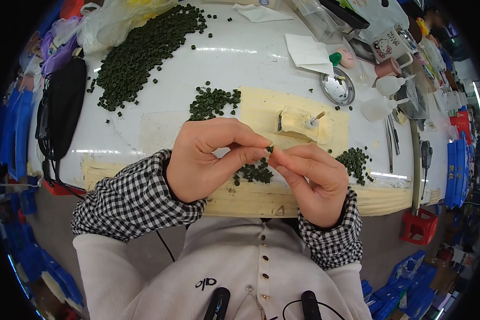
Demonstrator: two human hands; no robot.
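Note:
Above the near edge of the table, my left hand [207,154] and my right hand [316,178] meet fingertip to fingertip. Between them they pinch one small dark green ring-like part [270,150]. Thumb and forefinger of each hand are closed on it. Just below lies a small pile of the same dark green parts [254,172], partly hidden by my hands. Another pile [214,101] sits beyond my left hand, and a third [354,162] lies to the right of my right hand. A small taped block with an upright peg [312,122] stands beyond my fingers on yellowish paper.
A large heap of dark green parts [144,58] covers the far left, beside plastic bags [104,32] and a black cloth bag [69,106]. At right are a round metal tin [336,86], squeeze bottles [377,109], tweezers [393,136] and a mug [388,45]. A red stool [418,226] stands below.

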